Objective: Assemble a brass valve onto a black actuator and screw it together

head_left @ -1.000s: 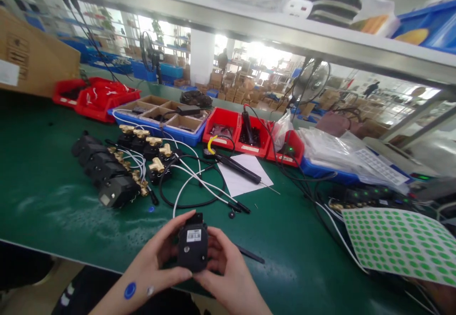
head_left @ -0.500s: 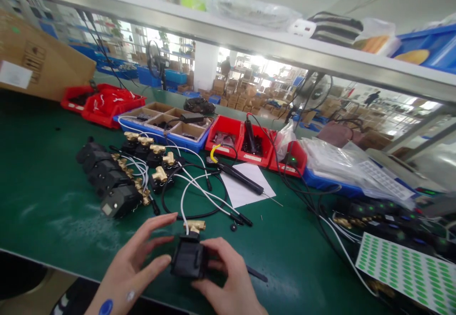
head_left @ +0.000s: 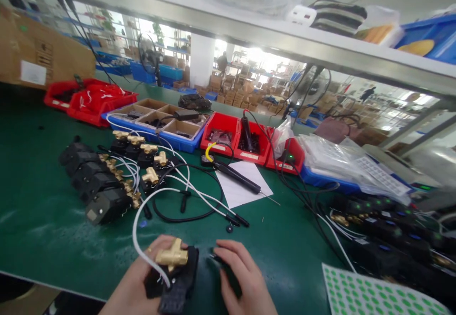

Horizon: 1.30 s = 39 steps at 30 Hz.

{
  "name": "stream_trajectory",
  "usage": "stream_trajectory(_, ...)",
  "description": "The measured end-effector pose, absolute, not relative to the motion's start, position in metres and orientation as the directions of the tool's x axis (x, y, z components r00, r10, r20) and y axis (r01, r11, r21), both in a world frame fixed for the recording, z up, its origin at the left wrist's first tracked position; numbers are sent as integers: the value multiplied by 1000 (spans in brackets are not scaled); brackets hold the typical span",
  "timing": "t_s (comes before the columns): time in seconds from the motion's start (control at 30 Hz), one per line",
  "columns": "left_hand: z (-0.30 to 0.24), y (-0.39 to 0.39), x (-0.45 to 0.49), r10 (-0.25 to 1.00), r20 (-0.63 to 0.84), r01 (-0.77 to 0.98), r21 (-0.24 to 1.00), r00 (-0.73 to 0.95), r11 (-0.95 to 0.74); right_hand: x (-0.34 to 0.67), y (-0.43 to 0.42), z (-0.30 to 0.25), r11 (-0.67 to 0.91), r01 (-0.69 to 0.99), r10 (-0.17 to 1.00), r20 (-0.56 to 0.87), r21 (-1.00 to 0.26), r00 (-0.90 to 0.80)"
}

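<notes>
My left hand (head_left: 138,277) is closed around a black box-shaped valve actuator (head_left: 174,298) near the table's front edge. A brass tee fitting (head_left: 173,256) sits on its upper side, and a white cable (head_left: 135,227) loops out of it. To the right, my right hand (head_left: 244,277) is apart from the actuator, its fingers curled around a small dark piece (head_left: 214,257) too blurred to name. Several more actuators (head_left: 98,182) with brass fittings lie at the left. Beyond my hands is a black pen-shaped electric screwdriver (head_left: 238,177) on white paper (head_left: 261,182).
Red bins (head_left: 219,148) and a blue divided tray (head_left: 156,137) line the back of the green table (head_left: 295,239). A sheet of green round stickers (head_left: 377,293) lies at the front right, near black actuators (head_left: 388,253). A metal shelf edge (head_left: 228,18) crosses above.
The actuator has passed from my right hand to my left and turned, so the brass fitting faces up. My right hand has moved off it, and its fingers have closed in.
</notes>
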<state>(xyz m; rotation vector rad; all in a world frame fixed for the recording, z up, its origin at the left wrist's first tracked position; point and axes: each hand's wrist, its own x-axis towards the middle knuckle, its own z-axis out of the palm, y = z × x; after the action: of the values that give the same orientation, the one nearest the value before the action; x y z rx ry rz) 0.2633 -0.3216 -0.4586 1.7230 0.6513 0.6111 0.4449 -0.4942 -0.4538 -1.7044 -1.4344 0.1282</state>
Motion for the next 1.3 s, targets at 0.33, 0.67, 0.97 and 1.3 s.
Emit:
stream_trajectory(0.33,-478,-337,293,623,185,98,915,760,-392,479,-544,-485,-176,838,845,358,-516,398)
stream_trajectory(0.67,-478,-335,309,547,169,113,889,820,-444,507,-535,-434,-310,715,856,144,-627,496)
stream_trajectory(0.97,-474,-335,302,551,156,115,898,820,-425,513,-471,-436,-381,861,904,60,-337,424)
stream_trajectory(1.3,-486,-323,300,454,157,73,890,877,-449,514,-450,-420,-355,888,934,-70,-293,350)
